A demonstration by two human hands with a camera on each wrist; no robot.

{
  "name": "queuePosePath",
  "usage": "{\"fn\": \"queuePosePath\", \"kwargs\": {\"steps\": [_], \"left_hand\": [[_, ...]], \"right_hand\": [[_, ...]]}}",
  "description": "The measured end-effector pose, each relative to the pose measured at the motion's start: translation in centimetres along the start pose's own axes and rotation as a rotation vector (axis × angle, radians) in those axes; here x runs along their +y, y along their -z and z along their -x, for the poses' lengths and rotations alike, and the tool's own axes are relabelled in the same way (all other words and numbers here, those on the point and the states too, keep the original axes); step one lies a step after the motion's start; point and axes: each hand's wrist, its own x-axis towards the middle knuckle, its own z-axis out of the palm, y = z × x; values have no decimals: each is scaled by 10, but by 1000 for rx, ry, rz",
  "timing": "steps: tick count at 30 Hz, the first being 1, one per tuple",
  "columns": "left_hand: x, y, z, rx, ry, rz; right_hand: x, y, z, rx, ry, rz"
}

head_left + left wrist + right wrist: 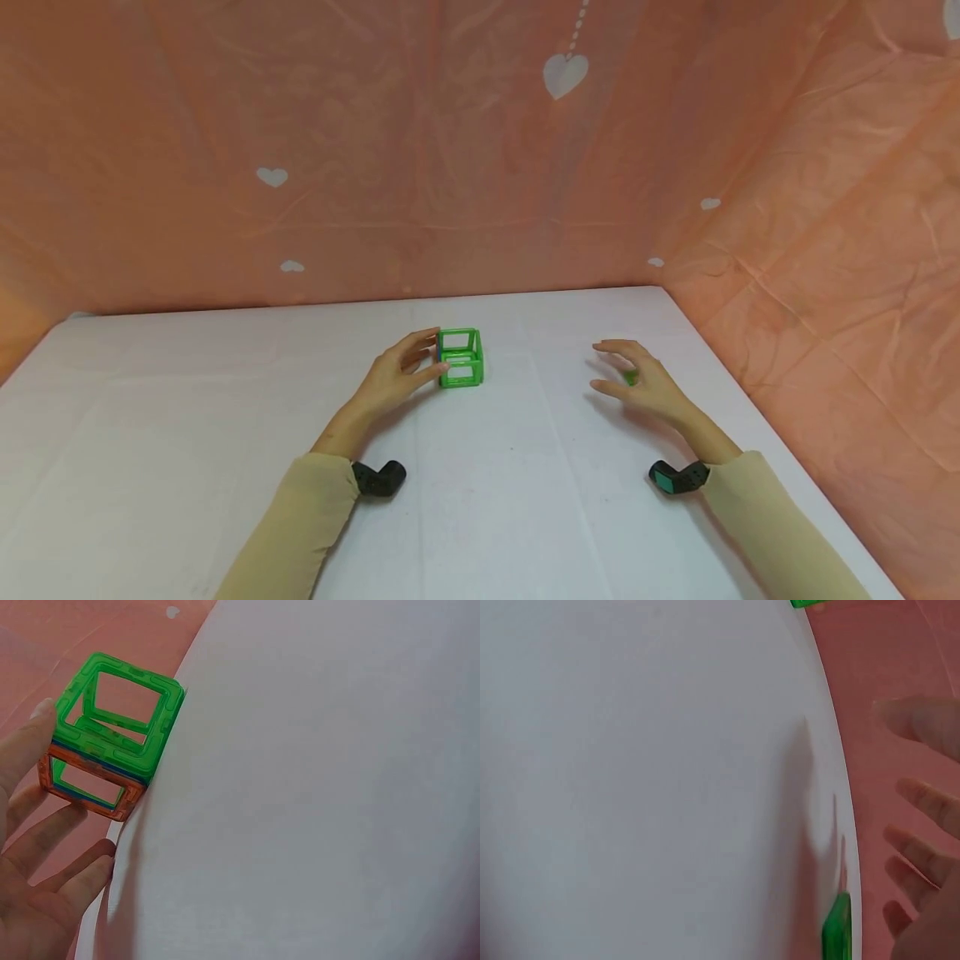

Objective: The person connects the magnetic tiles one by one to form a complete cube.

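Note:
A small cube of magnetic tiles (461,386) stands on the white table, its frames green with an orange side that shows in the left wrist view. My left hand (393,375) holds the cube from the left. Its thumb (34,739) is at a green edge, and the other fingers reach along the orange side (90,802). Off to the right, my right hand (648,387) hovers low with thumb and fingers apart and nothing between them. A green piece (631,377) lies beside its palm, mostly hidden by the hand; the right wrist view shows its edge (838,930).
A white cloth (510,500) covers the table. Behind it hangs an orange curtain (412,167) with white hearts, and another orange sheet (847,250) closes off the right side. Both wrists wear black camera mounts (381,479).

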Motion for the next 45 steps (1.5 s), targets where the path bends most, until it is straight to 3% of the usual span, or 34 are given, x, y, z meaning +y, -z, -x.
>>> {"fn": "queuePosePath", "kwargs": {"steps": [14, 23, 29, 35, 45], "left_hand": [[-2, -1, 0, 1, -16, 2], [-1, -2, -1, 0, 3, 17], [-2, -2, 0, -2, 6, 15], [-3, -2, 0, -4, -4, 17], [-2, -2, 0, -9, -2, 35]], "right_hand": [[12, 17, 21, -71, -110, 167], [10, 26, 29, -153, -58, 181], [11, 23, 31, -66, 13, 216], [13, 16, 26, 34, 22, 264], [4, 2, 10, 62, 3, 255]]}}
